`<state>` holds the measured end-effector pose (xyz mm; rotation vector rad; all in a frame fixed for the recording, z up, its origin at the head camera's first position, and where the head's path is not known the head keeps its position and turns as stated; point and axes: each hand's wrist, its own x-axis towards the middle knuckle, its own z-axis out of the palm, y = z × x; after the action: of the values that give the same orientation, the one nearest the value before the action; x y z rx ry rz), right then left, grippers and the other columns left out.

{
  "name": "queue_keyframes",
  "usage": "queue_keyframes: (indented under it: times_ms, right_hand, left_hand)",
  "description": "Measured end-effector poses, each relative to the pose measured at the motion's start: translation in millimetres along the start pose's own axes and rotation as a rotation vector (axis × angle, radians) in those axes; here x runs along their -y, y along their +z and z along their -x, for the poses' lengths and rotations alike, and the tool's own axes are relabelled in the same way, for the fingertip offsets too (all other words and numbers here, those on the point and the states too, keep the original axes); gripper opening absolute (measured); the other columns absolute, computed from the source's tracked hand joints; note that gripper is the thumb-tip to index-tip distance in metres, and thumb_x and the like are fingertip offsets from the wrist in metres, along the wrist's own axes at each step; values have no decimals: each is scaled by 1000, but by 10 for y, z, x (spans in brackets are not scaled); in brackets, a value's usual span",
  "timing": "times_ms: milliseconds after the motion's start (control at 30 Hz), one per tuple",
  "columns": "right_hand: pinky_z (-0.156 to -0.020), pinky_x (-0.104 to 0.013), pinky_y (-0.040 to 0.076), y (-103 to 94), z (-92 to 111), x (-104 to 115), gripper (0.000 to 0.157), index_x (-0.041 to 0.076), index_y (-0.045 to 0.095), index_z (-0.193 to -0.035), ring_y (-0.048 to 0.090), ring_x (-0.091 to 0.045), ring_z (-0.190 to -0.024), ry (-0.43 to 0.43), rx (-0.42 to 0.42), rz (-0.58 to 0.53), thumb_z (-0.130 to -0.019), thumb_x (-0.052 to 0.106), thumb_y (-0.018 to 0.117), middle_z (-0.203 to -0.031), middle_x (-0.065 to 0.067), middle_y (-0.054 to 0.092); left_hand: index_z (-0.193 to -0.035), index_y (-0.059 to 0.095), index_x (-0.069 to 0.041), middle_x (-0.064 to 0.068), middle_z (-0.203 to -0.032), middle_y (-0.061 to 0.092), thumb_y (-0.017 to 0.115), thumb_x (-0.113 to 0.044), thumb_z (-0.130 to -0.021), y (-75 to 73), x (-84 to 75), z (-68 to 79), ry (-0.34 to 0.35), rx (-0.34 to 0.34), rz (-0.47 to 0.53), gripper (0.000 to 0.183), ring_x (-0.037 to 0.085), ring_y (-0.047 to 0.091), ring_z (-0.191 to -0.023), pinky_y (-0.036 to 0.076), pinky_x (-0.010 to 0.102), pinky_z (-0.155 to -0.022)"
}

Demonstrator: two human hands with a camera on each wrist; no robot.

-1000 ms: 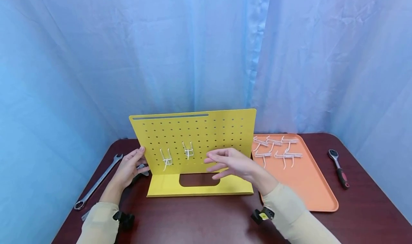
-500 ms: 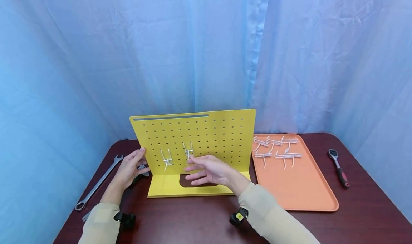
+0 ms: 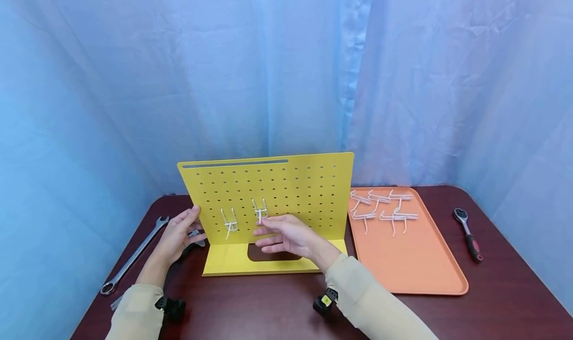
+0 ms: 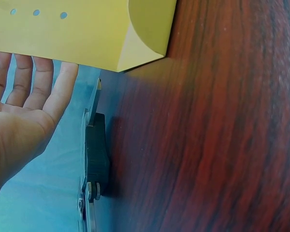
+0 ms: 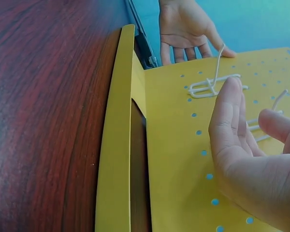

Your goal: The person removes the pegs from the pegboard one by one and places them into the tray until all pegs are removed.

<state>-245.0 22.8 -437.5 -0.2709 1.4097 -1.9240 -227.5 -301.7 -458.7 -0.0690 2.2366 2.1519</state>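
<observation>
A yellow pegboard [image 3: 309, 180] stands upright on its bent base. Two white wire pegboard hooks sit on it: a lower left hook [image 3: 231, 226] and a middle hook [image 3: 259, 212]. My left hand [image 3: 179, 230] holds the board's left edge, thumb at the front and fingers [image 4: 42, 82] behind it. My right hand [image 3: 288, 235] is at the middle hook, its thumb by the hook's lower end. In the right wrist view, a gap separates thumb and fingers [image 5: 227, 113], with part of that hook showing between them; whether the thumb touches it I cannot tell.
An orange tray [image 3: 412, 265] to the right bears several white wire hooks [image 3: 364, 215] near its far end. Beyond it lies a ratchet wrench [image 3: 467, 235]. At the left are a combination wrench [image 3: 134, 255] and a dark-bodied metal tool [image 4: 96, 150] beside the pegboard.
My right hand has moved left across the board from its right part to the middle hook. The left hand has stayed on the board's edge. Both hooks remain in the board.
</observation>
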Motion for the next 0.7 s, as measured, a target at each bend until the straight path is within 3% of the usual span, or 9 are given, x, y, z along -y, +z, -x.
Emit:
queue_keyframes:
  times_ms: [167, 467, 700]
  right_hand:
    - [-82, -38, 60, 16, 2, 17, 43, -10, 51, -137, 73, -22, -88, -12, 7, -23, -106, 20, 56, -127, -25, 64]
    - [-81, -34, 60, 77, 24, 87, 45, -6, 47, -144, 72, -22, -93, -32, 47, -99, -103, 12, 54, -137, -25, 59]
    - [-75, -29, 58, 132, 45, 169, 48, -6, 46, -143, 71, -17, -86, -22, 41, -145, -104, 20, 56, -115, -9, 70]
  left_hand:
    - [-114, 72, -22, -2, -101, 71, 56, -48, -103, 5, 15, -14, -2, -6, -1, 32, 18, 65, -95, 59, 40, -85]
    - [-114, 71, -23, -1, -101, 71, 55, -47, -104, -1, 16, -16, -3, 0, -2, 31, 18, 65, -94, 59, 41, -85]
    - [-113, 72, -23, -2, -102, 72, 55, -47, -104, 4, 8, -27, 1, -8, -1, 31, 18, 66, -95, 59, 41, -84]
